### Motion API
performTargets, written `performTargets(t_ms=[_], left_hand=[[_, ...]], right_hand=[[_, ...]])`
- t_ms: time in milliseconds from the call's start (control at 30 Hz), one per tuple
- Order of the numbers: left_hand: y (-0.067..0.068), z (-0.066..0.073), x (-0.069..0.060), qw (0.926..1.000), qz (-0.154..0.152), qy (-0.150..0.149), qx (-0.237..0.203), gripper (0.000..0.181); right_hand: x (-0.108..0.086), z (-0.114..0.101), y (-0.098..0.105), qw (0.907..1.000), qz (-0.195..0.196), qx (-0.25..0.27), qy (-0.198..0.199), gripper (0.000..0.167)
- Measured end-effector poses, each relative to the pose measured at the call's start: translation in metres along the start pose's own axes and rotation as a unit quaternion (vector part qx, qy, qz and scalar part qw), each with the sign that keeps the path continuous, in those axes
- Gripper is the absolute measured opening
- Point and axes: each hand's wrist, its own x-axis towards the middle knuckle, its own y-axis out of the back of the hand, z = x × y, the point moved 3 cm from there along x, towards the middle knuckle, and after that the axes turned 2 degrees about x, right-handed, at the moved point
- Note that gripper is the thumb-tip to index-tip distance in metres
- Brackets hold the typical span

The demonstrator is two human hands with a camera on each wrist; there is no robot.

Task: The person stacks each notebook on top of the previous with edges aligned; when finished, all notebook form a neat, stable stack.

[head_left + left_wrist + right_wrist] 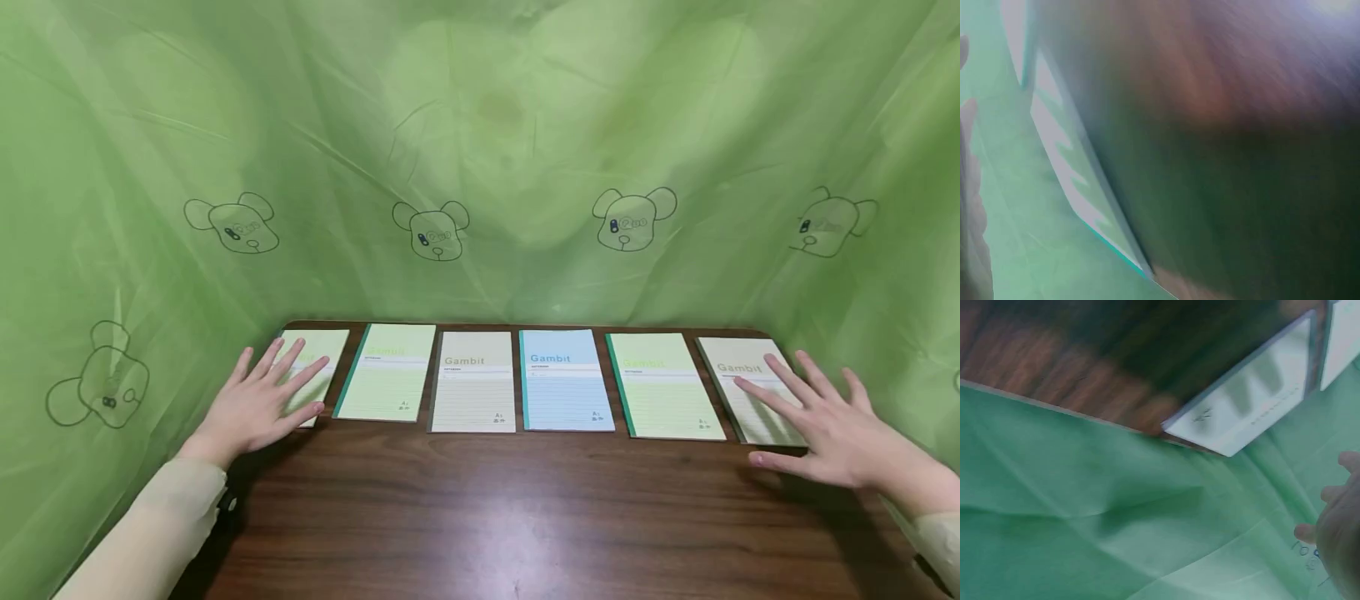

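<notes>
Several thin notebooks lie in a row along the far side of a dark wooden table (495, 500). Spread out over the leftmost notebook (321, 379) is my left hand (251, 408), its fingers extended and holding nothing. My right hand (840, 429), likewise spread, is over the rightmost notebook (738, 358) and partly covers it. Between them lie a green notebook (386, 383), a grey-white notebook (472, 396), a blue notebook (567, 396) and another green notebook (663, 400). In the right wrist view, finger shadows fall across a notebook (1272, 381).
Green cloth (495, 150) printed with bear-head outlines hangs behind the table and along both sides. The left forearm's pale sleeve (176, 508) is close to the left cloth. Light glares on the table's front middle.
</notes>
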Motion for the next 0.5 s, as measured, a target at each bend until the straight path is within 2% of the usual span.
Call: performTargets(t_ms=[100,267,500], left_hand=[[0.006,0.009,0.008,0.9998,-0.009,0.006,-0.015,0.077],[0.015,0.029,0.024,0.9983,-0.019,0.023,-0.051,0.076],[0.028,0.065,0.052,0.9938,0.000,0.055,-0.097,0.075]], right_hand=[[0.008,-0.008,0.004,0.9999,-0.003,0.014,-0.008,0.115],[0.031,-0.031,0.005,0.9975,-0.031,0.052,-0.036,0.109],[0.069,-0.077,-0.001,0.9922,-0.057,0.100,-0.047,0.106]])
